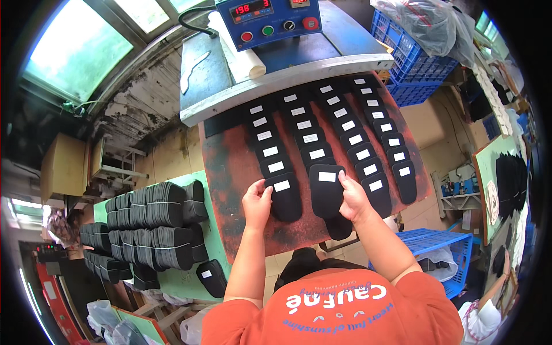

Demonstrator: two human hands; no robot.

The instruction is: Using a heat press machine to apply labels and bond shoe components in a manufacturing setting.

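My right hand (355, 200) is closed on a black insole (328, 198) with a white label near its top, thumb on the upper face. A second dark insole (338, 227) shows beneath it, past the board's near edge. My left hand (257, 204) has its fingertips pinched together at the left edge of the front insole (286, 202) of the leftmost row; what they grip, if anything, is hidden. Labelled black insoles lie overlapped in several rows on the worn reddish board (230, 184).
A blue control box (270, 26) with a display and buttons tops the press (339, 63) behind the board. Bundled insoles (164, 204) stand on a green table (210, 236) at left. Blue crates (414, 63) stack back right; another blue crate (425, 238) sits at right.
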